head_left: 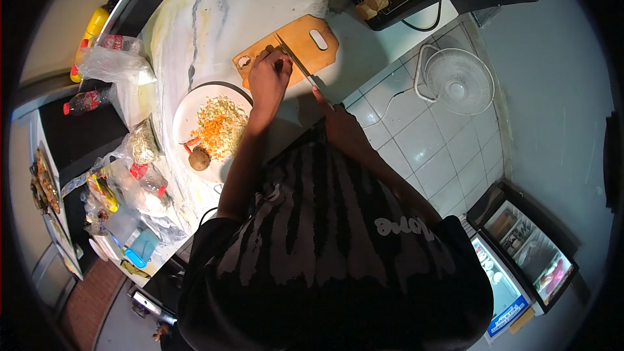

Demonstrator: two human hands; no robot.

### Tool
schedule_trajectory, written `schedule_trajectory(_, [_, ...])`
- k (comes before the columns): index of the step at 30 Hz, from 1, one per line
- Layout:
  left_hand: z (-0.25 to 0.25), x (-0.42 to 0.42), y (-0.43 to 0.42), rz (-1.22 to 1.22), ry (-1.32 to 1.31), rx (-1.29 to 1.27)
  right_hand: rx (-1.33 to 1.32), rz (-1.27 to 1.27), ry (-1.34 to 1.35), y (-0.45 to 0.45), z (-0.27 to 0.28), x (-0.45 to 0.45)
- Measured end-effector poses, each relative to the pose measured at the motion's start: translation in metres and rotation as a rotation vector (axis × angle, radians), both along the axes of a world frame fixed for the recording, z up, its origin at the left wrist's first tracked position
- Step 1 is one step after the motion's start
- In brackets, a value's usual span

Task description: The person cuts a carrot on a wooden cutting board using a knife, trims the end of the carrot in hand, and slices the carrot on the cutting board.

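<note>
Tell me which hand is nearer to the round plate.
Left. The left hand is near the plate, at the cutting board; the right hand is farther away, holding the knife.

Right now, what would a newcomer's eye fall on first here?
Probably the tan wooden board, upper centre, where the right hand grips a long metal knife and the left hand sits beside it. Next, the round white plate heaped with chopped pale and orange bits, below and left of the board. Then the white wire-caged fan on the tiled floor, at right.
</note>
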State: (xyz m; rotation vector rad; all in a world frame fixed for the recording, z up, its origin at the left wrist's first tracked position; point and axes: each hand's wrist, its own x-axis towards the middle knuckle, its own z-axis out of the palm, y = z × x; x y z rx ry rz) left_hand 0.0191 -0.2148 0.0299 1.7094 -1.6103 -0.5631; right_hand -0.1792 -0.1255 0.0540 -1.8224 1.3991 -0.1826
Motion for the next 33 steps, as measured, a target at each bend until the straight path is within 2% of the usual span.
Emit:
schedule_trajectory(10, [0.002, 0.003, -0.002, -0.010, -0.059, 0.076, 0.024, -0.018, 0.016, 0.002, -0.011, 0.007])
schedule_trajectory(12, [0.002, 0.002, -0.002, -0.018, -0.064, 0.038, -0.131, -0.033, -0.034, 0.002, -0.014, 0.006])
schedule_trajectory(19, [0.003, -0.001, 0.000, -0.007, -0.053, 0.009, -0.044, -0.071, 0.010, 0.000, -0.010, 0.008])
schedule_trajectory(21, [0.002, 0.000, 0.001, -0.007, -0.048, 0.008, -0.117, -0.057, -0.138, 0.002, -0.008, 0.006])
schedule_trajectory(25, [-0.001, 0.000, 0.001, 0.000, -0.058, -0.010, -0.164, -0.069, -0.145, 0.005, -0.006, 0.006])
schedule_trajectory(33, [-0.003, -0.001, 0.002, 0.016, 0.027, 0.004, -0.091, -0.077, -0.141, 0.006, -0.010, 0.006])
